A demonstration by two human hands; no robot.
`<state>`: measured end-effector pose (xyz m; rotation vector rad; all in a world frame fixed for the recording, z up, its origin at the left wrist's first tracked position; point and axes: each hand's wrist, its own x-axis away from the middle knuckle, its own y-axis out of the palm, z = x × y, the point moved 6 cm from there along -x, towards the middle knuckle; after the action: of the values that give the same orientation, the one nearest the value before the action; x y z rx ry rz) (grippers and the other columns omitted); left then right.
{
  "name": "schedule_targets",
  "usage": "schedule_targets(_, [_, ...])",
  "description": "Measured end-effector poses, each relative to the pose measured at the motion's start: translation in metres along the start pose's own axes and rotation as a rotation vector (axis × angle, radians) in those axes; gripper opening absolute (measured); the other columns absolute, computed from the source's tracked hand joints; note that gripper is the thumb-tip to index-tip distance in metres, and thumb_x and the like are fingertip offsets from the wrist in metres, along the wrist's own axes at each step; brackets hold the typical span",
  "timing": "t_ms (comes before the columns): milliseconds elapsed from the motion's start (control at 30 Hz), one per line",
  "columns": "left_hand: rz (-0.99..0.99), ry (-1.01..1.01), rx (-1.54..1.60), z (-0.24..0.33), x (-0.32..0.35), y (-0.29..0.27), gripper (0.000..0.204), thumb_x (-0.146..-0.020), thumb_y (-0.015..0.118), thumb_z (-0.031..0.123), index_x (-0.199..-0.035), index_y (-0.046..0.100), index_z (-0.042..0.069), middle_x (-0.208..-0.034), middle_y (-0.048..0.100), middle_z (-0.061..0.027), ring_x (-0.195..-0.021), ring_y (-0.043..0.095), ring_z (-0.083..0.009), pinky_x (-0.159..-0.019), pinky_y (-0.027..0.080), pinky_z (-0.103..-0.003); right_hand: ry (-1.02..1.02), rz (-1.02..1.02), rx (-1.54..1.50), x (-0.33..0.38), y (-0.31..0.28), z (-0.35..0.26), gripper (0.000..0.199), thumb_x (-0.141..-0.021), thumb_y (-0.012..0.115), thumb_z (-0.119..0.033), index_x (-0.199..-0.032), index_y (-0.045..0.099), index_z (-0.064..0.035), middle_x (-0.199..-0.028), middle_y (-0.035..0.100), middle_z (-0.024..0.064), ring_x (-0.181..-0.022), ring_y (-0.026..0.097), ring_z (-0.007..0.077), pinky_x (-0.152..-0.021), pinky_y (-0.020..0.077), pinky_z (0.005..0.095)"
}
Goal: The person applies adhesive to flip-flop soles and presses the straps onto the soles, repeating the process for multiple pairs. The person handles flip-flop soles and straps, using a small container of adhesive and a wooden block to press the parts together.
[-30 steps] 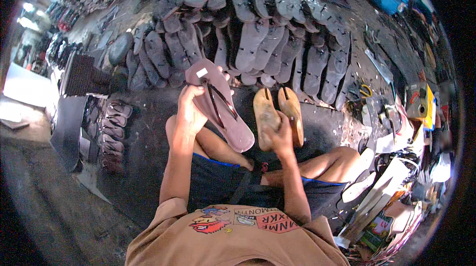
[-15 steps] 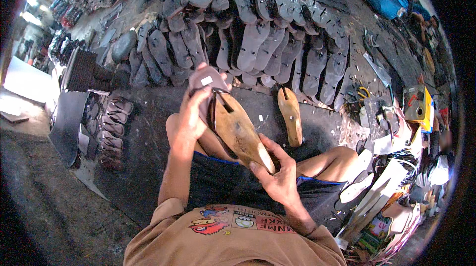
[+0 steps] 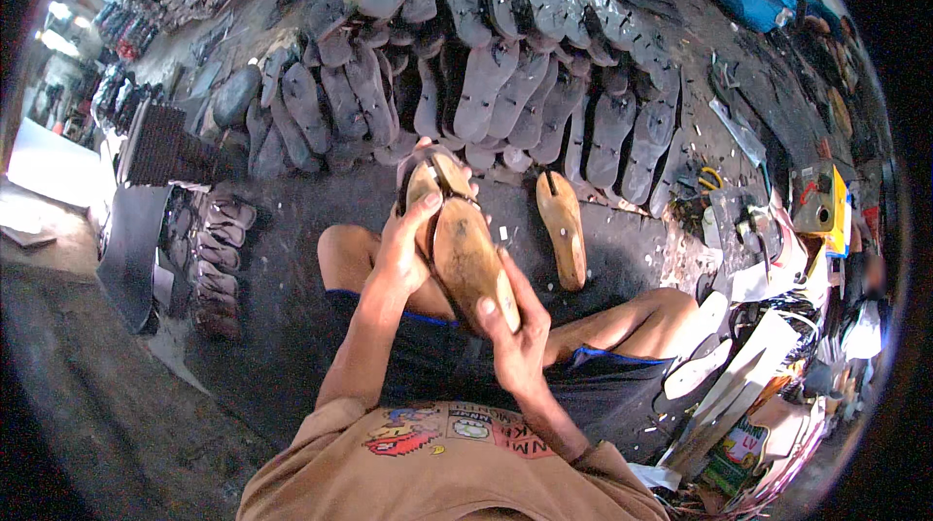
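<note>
A wooden shoe last (image 3: 470,251) lies over a dark sandal (image 3: 440,285), its slotted toe end under the sandal's thin dark strap (image 3: 457,195). My left hand (image 3: 410,234) is closed around the toe end of both, with the thumb on top near the strap. At the heel end, my right hand (image 3: 517,319) grips the last, thumb on its upper face and fingers along its side. Much of the sandal's sole is hidden beneath the last. To the right on the dark mat rests a second wooden last (image 3: 561,231), apart from both hands.
Rows of dark sandal soles (image 3: 491,84) stand beyond my hands. A stack of small finished sandals (image 3: 221,259) lies left, beside a curved black sheet (image 3: 131,254). On the right are yellow-handled scissors (image 3: 709,179), a yellow box (image 3: 834,215) and piled scraps.
The last's toe end has slid forward under the sandal's strap. Both hands have come closer together, and the sandal has turned more upright in view, covering the pale label seen earlier.
</note>
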<state>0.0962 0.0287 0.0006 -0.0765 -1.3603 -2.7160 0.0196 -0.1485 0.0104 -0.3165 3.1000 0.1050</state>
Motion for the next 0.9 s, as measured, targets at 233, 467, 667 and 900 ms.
schedule_targets(233, [0.363,-0.222,-0.060,-0.062,0.088,-0.031,0.055,-0.111,0.051,0.047,-0.149,0.052,0.008,-0.139,0.065,-0.0102,-0.128,0.065,-0.0241,-0.116,0.049,-0.043,-0.141,-0.122,0.441,0.012,0.006,0.009,0.070,-0.092,0.082,-0.024,-0.154,0.055,-0.0081,-0.160,0.046,0.0270,-0.151,0.042,0.0444,-0.125,0.0344,0.0503])
schedule_targets(467, [0.413,-0.283,-0.164,-0.028,0.111,-0.001,0.074,-0.096,0.056,0.068,-0.131,0.064,0.003,-0.107,0.075,-0.0130,-0.097,0.073,-0.0280,-0.092,0.058,-0.042,0.435,-0.113,0.091,0.012,-0.038,0.055,0.048,-0.115,0.050,-0.040,-0.140,0.065,-0.0009,-0.116,0.073,0.0160,-0.106,0.065,0.0218,-0.098,0.0516,0.0383])
schedule_targets(667, [0.389,-0.351,-0.127,-0.034,0.118,-0.002,0.085,-0.090,0.060,0.073,-0.134,0.062,0.000,-0.121,0.072,-0.0192,-0.107,0.070,-0.0324,-0.096,0.056,-0.045,0.428,-0.227,-0.435,0.023,-0.012,0.053,0.043,-0.114,0.055,-0.043,-0.095,0.067,-0.0064,-0.075,0.064,0.0010,-0.065,0.054,0.0063,-0.060,0.0452,0.0262])
schedule_targets(900, [0.074,-0.390,-0.013,-0.042,0.133,-0.016,0.084,-0.087,0.069,0.045,-0.154,0.042,0.003,-0.133,0.064,-0.0191,-0.112,0.069,-0.0311,-0.094,0.060,-0.042,0.687,-0.247,-0.769,0.057,-0.002,0.060,0.037,-0.110,0.060,-0.046,-0.097,0.066,-0.0124,-0.072,0.062,-0.0027,-0.055,0.054,0.0111,-0.050,0.0422,0.0269])
